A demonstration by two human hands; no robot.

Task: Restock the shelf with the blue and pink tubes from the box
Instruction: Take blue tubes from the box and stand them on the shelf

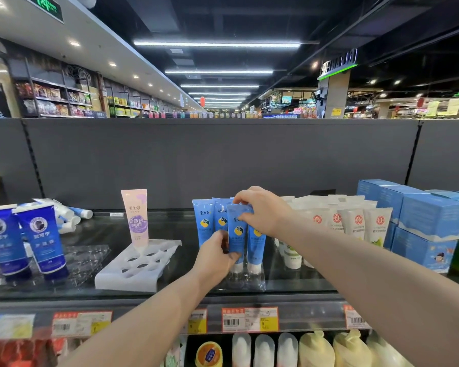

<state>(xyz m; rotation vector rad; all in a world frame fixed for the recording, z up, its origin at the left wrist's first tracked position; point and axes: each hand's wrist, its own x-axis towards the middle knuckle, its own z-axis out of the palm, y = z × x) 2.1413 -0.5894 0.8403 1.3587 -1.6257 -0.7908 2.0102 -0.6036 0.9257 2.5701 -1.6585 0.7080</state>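
Several light blue tubes stand cap-down in a clear holder (247, 282) on the top shelf (170, 298). Both hands are on the front blue tube (236, 234): my left hand (217, 256) grips its lower part, and my right hand (263, 210) pinches its top edge. More blue tubes (204, 223) stand right behind it. One pink tube (136, 218) stands upright in a white holder with round holes (141, 266), to the left. The box is not in view.
Dark blue tubes (24, 239) stand at the far left beside an empty clear tray (88, 258). White tubes (355, 223) and blue cartons (421, 223) fill the right side. Price tags (249, 319) line the shelf edge, and bottles sit on the shelf below.
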